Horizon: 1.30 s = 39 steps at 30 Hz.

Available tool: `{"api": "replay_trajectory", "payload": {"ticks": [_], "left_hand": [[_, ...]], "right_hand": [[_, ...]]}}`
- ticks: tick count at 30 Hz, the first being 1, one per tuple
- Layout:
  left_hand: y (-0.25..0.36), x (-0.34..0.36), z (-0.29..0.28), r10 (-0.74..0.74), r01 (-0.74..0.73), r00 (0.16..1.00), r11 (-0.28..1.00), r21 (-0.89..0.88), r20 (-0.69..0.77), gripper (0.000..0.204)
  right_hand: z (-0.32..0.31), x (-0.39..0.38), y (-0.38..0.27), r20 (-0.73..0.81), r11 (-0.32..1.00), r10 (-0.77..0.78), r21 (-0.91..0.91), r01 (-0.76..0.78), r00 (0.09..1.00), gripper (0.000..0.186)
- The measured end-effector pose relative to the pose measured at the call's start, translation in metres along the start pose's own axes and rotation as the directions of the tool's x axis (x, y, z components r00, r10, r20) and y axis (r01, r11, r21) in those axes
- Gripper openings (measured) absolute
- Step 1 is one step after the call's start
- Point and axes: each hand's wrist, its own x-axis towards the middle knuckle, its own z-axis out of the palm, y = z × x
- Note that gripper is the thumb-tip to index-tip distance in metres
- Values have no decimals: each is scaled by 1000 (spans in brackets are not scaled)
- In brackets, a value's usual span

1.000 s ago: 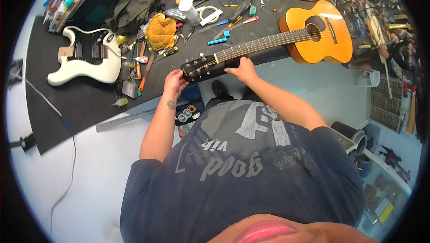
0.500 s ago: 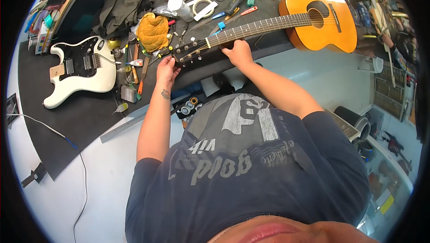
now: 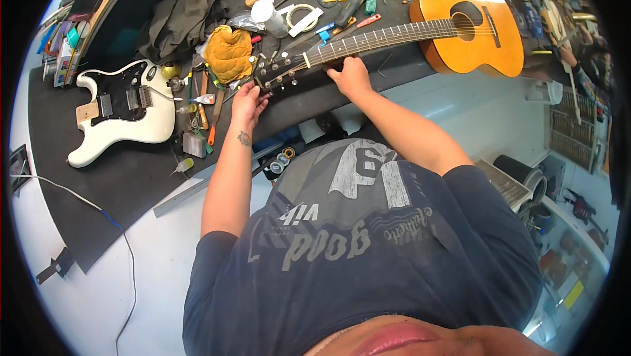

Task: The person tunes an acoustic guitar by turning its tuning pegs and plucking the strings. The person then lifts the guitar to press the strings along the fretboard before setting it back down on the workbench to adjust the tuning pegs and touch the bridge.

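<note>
An acoustic guitar with an orange-yellow body (image 3: 478, 50) lies across the bench, its neck (image 3: 381, 37) pointing left toward me. At the end of its black headstock (image 3: 279, 73), my left hand (image 3: 246, 103) is closed, thumb and fingers pinching the tip by the tuning pegs. Whether a peg or just the headstock's edge is in the pinch, I cannot make out. My right hand (image 3: 351, 77) grips the neck from below near the nut, its fingertips hidden behind the neck.
A white electric guitar body (image 3: 131, 123) lies on the dark bench mat (image 3: 56, 188) at left. Close to the headstock are a tan work glove (image 3: 229, 54), a white bottle (image 3: 269, 16), a tape roll (image 3: 301, 20) and several hand tools. A bent hex key (image 3: 384, 66) sits beneath the neck.
The white guitar body and nearby bench items appear shifted slightly right and down in the picture. Both hands keep nearly the same places on the acoustic guitar.
</note>
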Motion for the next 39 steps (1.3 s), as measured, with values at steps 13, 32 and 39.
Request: {"api": "replay_trajectory", "payload": {"ticks": [13, 32, 39], "left_hand": [[-13, -29, -9, -115, 106, 993, 972, 212, 32, 22], [-35, -20, -27, -144, 28, 950, 923, 385, 277, 13], [-44, -16, -34, -121, 20, 951, 944, 331, 286, 15]], "right_hand": [[1, -27, 18, 10, 1000, -21, 18, 20, 1000, 52], [-59, -53, 36, 469, 960, 101, -276, 37, 878, 44], [-145, -51, -15, 441, 971, -189, 217, 101, 877, 40]]}}
